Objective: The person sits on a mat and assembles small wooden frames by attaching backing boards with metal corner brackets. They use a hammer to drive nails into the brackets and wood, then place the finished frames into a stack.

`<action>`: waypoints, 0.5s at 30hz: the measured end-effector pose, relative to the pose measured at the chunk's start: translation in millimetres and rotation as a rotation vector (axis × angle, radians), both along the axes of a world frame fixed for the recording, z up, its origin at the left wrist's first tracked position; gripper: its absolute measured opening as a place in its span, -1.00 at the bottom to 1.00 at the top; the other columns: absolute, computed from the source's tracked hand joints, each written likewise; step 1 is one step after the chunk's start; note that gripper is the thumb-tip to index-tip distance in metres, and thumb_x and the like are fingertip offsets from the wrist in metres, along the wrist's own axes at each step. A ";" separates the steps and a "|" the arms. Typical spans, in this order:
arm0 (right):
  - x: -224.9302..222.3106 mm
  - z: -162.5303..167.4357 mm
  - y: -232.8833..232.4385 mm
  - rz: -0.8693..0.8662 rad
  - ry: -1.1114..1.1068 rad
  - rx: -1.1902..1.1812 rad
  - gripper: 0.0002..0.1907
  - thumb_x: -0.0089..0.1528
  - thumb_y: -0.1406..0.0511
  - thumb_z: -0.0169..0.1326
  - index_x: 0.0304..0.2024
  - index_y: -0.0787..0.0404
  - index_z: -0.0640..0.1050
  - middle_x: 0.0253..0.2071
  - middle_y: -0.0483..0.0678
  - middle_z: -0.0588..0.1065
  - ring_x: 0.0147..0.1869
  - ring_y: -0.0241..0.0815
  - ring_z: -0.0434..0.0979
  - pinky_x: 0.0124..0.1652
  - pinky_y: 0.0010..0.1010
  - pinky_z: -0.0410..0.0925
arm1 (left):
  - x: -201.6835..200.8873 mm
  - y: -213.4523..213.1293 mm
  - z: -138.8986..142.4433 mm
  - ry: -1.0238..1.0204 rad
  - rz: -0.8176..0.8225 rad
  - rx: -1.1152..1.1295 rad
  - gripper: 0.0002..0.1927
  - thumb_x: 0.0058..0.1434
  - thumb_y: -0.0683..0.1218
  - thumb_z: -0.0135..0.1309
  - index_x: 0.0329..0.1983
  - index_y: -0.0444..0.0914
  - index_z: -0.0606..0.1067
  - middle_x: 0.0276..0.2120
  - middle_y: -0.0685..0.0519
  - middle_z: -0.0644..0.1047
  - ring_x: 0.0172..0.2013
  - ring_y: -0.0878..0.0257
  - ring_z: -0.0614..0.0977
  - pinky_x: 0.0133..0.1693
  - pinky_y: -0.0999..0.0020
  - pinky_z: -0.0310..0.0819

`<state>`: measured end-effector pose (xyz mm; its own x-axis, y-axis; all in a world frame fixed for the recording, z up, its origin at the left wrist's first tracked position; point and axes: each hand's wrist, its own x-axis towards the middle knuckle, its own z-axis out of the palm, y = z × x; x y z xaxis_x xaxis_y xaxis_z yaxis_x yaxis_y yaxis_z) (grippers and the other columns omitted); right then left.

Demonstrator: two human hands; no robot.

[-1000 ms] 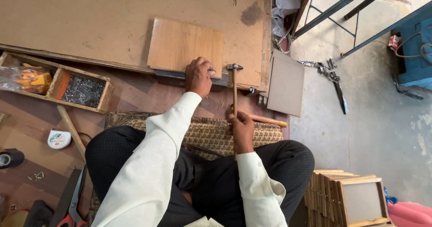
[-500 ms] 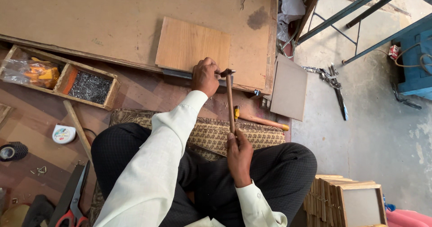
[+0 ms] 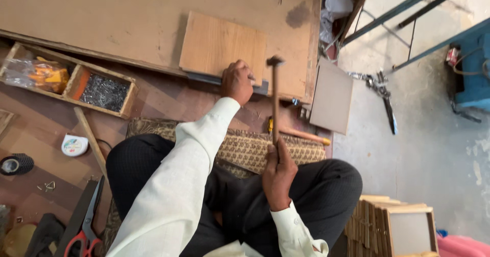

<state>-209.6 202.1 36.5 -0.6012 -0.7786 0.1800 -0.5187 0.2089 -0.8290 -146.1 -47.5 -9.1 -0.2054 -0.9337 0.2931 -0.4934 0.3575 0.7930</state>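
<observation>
My left hand (image 3: 237,81) rests on the near edge of a small light wooden panel (image 3: 222,45), fingers pinched together there; whether they hold a nail is too small to tell. The panel lies on a large brown board (image 3: 102,17) over a dark metal strip. My right hand (image 3: 278,171) grips the lower end of a hammer's wooden handle (image 3: 275,104). The hammer head (image 3: 275,60) is just right of my left hand, beside the panel's corner. I sit on a woven mat (image 3: 245,147) in dark trousers.
A wooden tray (image 3: 71,83) at left holds dark nails and an orange packet. A tape measure (image 3: 75,145), tape roll (image 3: 15,164) and red-handled scissors (image 3: 81,231) lie at lower left. A grey panel (image 3: 332,96), a screwdriver (image 3: 303,134) and stacked wooden frames (image 3: 393,226) are at right.
The hammer head came down close to my left hand half a second ago and has since moved back to its right. My left hand stays at the panel's edge.
</observation>
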 end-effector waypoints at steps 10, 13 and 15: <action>4.5 17.2 1.7 0.025 -0.124 -0.095 -0.66 0.39 0.34 0.04 0.17 0.38 0.55 -0.46 -0.14 0.49 -0.41 -0.44 0.41 -0.42 -0.52 0.33 | 4.4 -15.0 -19.7 0.210 -0.083 0.036 -0.84 -0.01 -0.34 0.25 -0.45 -0.28 0.51 -0.20 -0.03 0.52 -0.18 0.03 0.60 -0.10 0.16 0.51; 7.3 10.9 -0.5 0.008 -0.086 -0.131 -0.64 0.38 0.34 0.04 0.19 0.39 0.53 -0.47 -0.15 0.50 -0.43 -0.46 0.41 -0.45 -0.54 0.32 | 7.5 -21.6 -26.0 0.246 -0.056 -0.043 -0.80 -0.08 -0.41 0.20 -0.50 -0.33 0.45 -0.20 -0.11 0.49 -0.19 -0.03 0.58 -0.13 0.15 0.49; 8.1 3.1 -6.7 0.005 -0.082 -0.076 -0.65 0.37 0.35 0.06 0.17 0.40 0.55 -0.51 -0.12 0.46 -0.47 -0.45 0.35 -0.49 -0.53 0.26 | 7.1 -22.1 -27.2 0.217 -0.021 -0.103 -0.79 -0.12 -0.43 0.18 -0.56 -0.34 0.42 -0.21 -0.15 0.47 -0.19 -0.08 0.56 -0.15 0.13 0.48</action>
<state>-201.5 195.4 39.7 -0.6127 -0.7675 0.1886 -0.4491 0.1418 -0.8822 -139.0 -69.6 -36.2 -0.1463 -0.8927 0.4262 -0.3072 0.4506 0.8382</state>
